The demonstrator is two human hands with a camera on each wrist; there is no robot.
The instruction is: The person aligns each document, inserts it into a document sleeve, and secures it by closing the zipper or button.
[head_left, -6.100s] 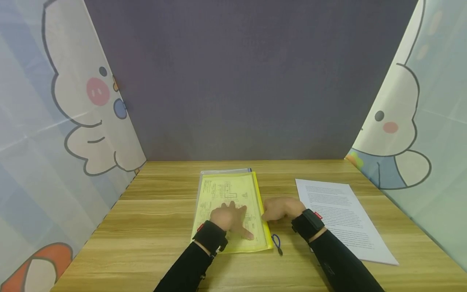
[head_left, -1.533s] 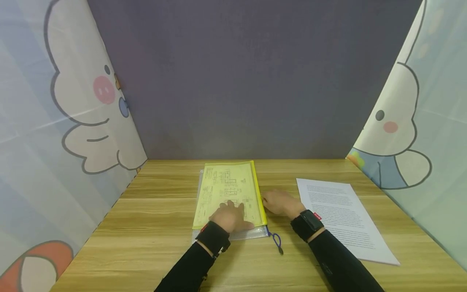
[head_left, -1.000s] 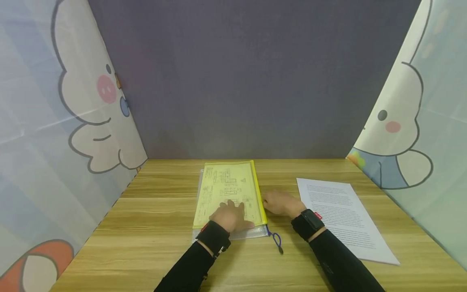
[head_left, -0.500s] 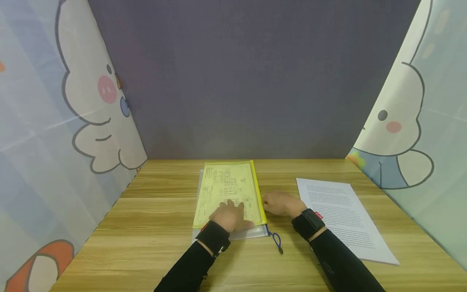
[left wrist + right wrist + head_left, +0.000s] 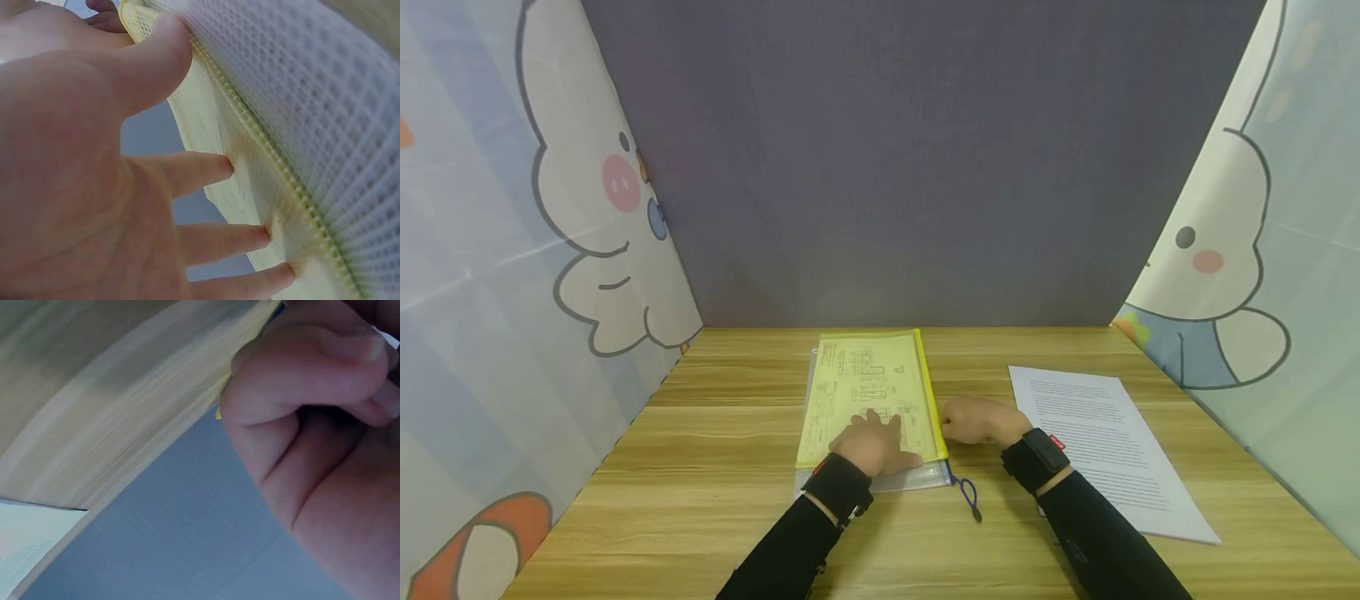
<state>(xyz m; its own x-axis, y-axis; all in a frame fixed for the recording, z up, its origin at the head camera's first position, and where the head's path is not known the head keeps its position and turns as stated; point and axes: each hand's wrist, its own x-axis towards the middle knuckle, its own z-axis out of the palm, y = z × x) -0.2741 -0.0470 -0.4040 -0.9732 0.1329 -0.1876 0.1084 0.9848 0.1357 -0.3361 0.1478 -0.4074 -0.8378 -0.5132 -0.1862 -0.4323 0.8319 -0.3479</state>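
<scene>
A yellow mesh zip pouch (image 5: 880, 367) lies near the middle of the table, a technical drawing showing through it. Under it a clear mesh pouch (image 5: 917, 477) sticks out at the near and left edges. My left hand (image 5: 871, 442) rests on the yellow pouch with fingers spread; in the left wrist view its fingertips (image 5: 222, 167) touch the yellow surface by the pouch's edge. At the right edge of the yellow pouch my right hand (image 5: 979, 420) is curled, thumb against fingers, pinching at that edge. What lies between its fingertips is hidden in the right wrist view.
A blue cord loop (image 5: 968, 493) with a dark end lies beside the clear pouch's near right corner. To the right, printed white sheets (image 5: 1105, 450) lie partly behind the right forearm. A dark grey panel (image 5: 895, 167) stands behind the wooden table (image 5: 737, 467).
Since the oldest frame the yellow pouch has slid away from me, uncovering the clear pouch's near edge, and the right hand has shifted slightly away. In the last second the right hand moved slightly.
</scene>
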